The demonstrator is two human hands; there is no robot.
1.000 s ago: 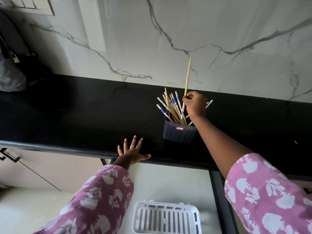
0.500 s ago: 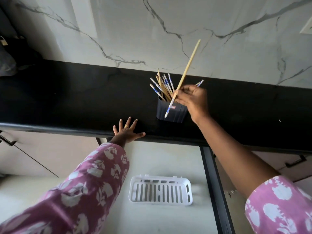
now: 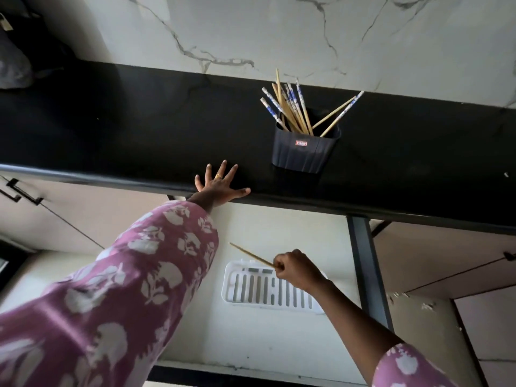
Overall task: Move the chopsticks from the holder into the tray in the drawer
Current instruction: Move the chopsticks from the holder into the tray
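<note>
A dark ribbed holder (image 3: 305,152) stands on the black countertop (image 3: 125,129) with several chopsticks (image 3: 290,107) leaning out of it, wooden with blue-and-white ends. Below, in the open drawer (image 3: 251,339), lies a white slotted tray (image 3: 259,290). My right hand (image 3: 297,270) hovers over the tray's upper right part, shut on a single chopstick (image 3: 251,255) that points up and to the left. My left hand (image 3: 220,185) rests flat on the counter's front edge, fingers spread, holding nothing.
A marble wall (image 3: 279,32) rises behind the counter. A grey bag (image 3: 14,65) sits at the far left of the counter. Cabinet fronts with dark handles (image 3: 19,191) flank the drawer; a dark drawer side rail (image 3: 368,272) runs along its right.
My right hand has carried one chopstick away from the holder down to just above the tray in the drawer. The left hand stays on the counter edge.
</note>
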